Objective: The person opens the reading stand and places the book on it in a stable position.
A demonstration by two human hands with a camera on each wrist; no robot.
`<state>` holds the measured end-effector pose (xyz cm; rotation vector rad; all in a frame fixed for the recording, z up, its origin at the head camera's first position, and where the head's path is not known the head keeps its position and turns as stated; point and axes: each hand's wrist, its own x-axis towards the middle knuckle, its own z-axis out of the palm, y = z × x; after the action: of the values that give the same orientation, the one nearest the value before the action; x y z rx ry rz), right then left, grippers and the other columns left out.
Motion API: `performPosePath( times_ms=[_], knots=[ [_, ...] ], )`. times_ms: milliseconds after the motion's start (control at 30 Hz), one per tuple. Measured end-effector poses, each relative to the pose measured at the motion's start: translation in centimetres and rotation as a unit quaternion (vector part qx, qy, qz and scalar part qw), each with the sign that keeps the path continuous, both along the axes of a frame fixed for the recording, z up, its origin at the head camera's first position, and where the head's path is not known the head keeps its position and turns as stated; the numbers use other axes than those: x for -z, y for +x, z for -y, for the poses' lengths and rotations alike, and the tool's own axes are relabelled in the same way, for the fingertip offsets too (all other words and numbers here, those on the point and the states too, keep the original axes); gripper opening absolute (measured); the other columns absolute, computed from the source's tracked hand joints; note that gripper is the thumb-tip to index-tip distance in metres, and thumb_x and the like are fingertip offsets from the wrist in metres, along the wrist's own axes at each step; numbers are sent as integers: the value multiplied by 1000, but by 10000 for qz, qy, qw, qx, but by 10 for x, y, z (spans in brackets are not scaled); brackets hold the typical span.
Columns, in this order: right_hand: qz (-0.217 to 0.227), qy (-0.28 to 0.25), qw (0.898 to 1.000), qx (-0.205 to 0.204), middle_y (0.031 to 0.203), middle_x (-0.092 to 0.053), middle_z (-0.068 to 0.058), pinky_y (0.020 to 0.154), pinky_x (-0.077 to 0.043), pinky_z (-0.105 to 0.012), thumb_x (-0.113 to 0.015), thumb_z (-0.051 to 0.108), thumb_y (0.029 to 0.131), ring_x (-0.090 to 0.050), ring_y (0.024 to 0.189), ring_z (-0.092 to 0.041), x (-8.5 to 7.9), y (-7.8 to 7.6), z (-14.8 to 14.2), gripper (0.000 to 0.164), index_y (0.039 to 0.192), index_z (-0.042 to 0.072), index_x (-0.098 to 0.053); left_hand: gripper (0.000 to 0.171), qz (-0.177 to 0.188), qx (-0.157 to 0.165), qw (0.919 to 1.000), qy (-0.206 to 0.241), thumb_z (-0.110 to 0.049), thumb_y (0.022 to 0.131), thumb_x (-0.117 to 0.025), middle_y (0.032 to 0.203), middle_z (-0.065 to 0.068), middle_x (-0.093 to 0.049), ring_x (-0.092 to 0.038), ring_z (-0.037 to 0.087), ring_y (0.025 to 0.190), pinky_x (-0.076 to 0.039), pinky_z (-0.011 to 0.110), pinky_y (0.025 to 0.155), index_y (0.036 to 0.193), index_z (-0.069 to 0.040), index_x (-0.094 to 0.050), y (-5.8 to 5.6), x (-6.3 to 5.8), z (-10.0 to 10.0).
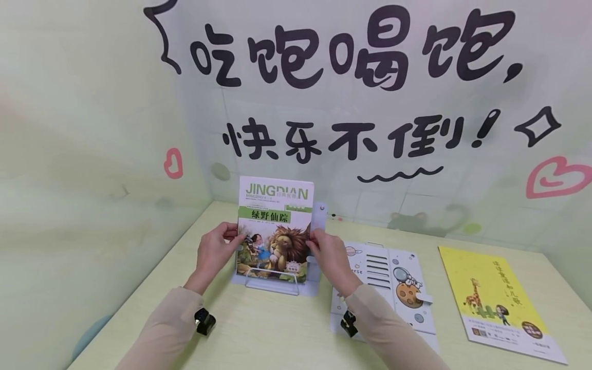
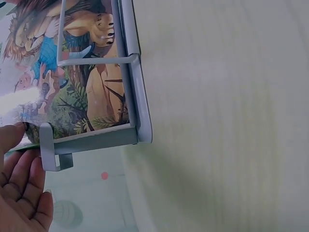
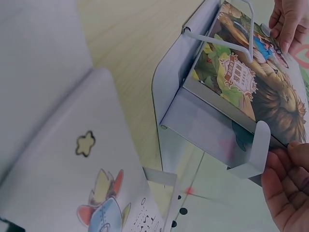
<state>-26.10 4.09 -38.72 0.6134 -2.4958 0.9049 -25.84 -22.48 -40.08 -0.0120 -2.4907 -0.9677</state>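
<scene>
A children's book (image 1: 264,205) with a lion on its cover stands tilted back on a pale book stand (image 1: 319,218). Across its lower front runs a wire holder (image 1: 272,291). My left hand (image 1: 214,252) pinches the left edge of the book, thumb in front and fingers behind. At the opposite edge, my right hand (image 1: 334,259) holds the book in the same manner. Side tabs of the stand, such as the tab (image 2: 47,145) in the left wrist view, reach over the book's edges. Most of the stand's back plate is hidden behind the book.
A second white stand (image 1: 400,267) with an astronaut print lies right of the book, partly under my right forearm. Farther right lies a yellow book (image 1: 495,288) with a giraffe. Lettered wall panels (image 1: 342,195) close off the back and left of the table (image 1: 259,334).
</scene>
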Motion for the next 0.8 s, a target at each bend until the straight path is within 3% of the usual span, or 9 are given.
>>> performPosePath(
  times_ms=[300, 533, 667, 800],
  knots=[
    [136, 446, 9988, 131, 66, -63, -2, 47, -41, -17, -67, 12, 86, -52, 52, -7, 0, 0, -2, 14, 75, 8, -60, 27, 135, 53, 9999, -37, -25, 87, -68, 91, 11, -70, -64, 24, 82, -45, 32, 65, 103, -4, -64, 0, 2, 0],
    [676, 41, 9976, -122, 75, -69, -4, 54, -47, -18, -69, 13, 85, -59, 60, -8, -3, 1, -10, 7, 81, 7, -67, 32, 44, 102, 9999, 92, -23, 87, -68, 100, 14, -68, -62, 27, 91, -47, 40, 75, 110, -3, -61, 2, 6, -1],
    [956, -422, 9944, -136, 79, -70, -5, 59, -51, -22, -69, 11, 85, -63, 66, -11, -9, 1, -25, 6, 87, 5, -69, 38, -328, 102, 9990, 294, -22, 85, -70, 108, 16, -64, -60, 30, 95, -48, 44, 80, 115, -1, -58, 1, 3, -4],
    [1336, -750, 9882, 71, 81, -70, -5, 60, -51, -25, -68, 10, 86, -64, 69, -12, -13, 4, -48, 9, 93, 4, -70, 40, -1011, 89, 9934, 537, -17, 82, -73, 108, 17, -63, -59, 30, 92, -49, 43, 79, 115, 0, -57, 0, -2, -9]
  ],
)
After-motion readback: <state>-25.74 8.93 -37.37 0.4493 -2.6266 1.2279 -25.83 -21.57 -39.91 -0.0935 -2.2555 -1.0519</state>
